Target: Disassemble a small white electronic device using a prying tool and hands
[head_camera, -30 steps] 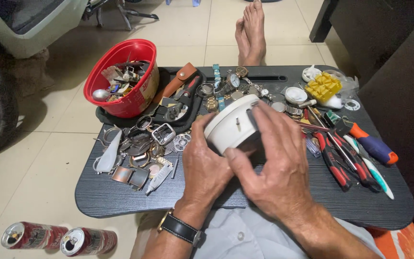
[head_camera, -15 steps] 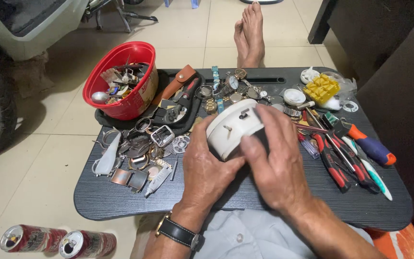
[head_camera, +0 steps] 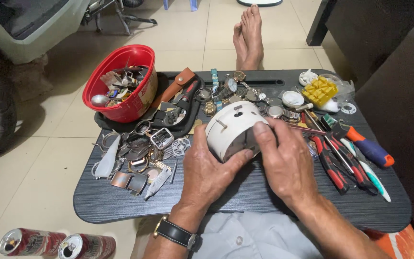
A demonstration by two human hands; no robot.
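Observation:
A round white clock casing (head_camera: 231, 128) is held over the dark lap tray (head_camera: 120, 204), its back side facing me. My left hand (head_camera: 207, 168) cups it from below and the left, with a black wristwatch on that wrist. My right hand (head_camera: 286, 160) grips its right edge, the thumb pressed on the back. Both hands are closed around the casing.
A red bowl (head_camera: 123, 84) of small parts stands at the tray's far left. Watch parts and buckles (head_camera: 140, 153) lie left of the hands. Pliers and screwdrivers (head_camera: 350, 153) lie on the right, a yellow part (head_camera: 319, 91) behind. Two cans (head_camera: 56, 244) lie on the floor. Bare feet (head_camera: 247, 36) beyond.
The casing has been turned slightly in both hands and my right thumb has shifted across its back. The hands stay in the same spot over the tray.

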